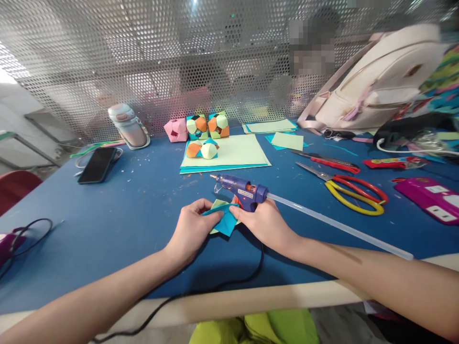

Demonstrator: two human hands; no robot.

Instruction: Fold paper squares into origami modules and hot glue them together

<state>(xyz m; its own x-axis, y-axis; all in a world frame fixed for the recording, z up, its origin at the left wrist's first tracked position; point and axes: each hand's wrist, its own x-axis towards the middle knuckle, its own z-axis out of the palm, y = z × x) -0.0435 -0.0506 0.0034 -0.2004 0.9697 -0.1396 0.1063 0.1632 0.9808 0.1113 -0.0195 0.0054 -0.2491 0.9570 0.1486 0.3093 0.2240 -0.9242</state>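
Observation:
My left hand [191, 228] pinches a piece of folded blue and pale green paper [226, 223] between thumb and fingers, just above the table. My right hand [269, 220] holds a blue hot glue gun [239, 185], and its thumb presses on the right edge of the same paper. The gun's nozzle points left, beyond the paper. A long clear glue stick [340, 224] sticks out of its back over my right forearm. The gun's handle is mostly hidden by my fingers.
Behind my hands, a partly assembled paper shape [209, 149] lies on stacked paper sheets [244, 152], near several finished folded-paper balls [218, 126]. Scissors [340, 184], a red cutter [335, 165] and a purple case [426, 196] lie right; a phone [97, 165] and bottle [128, 126] left. A black cord [215, 289] crosses the front edge.

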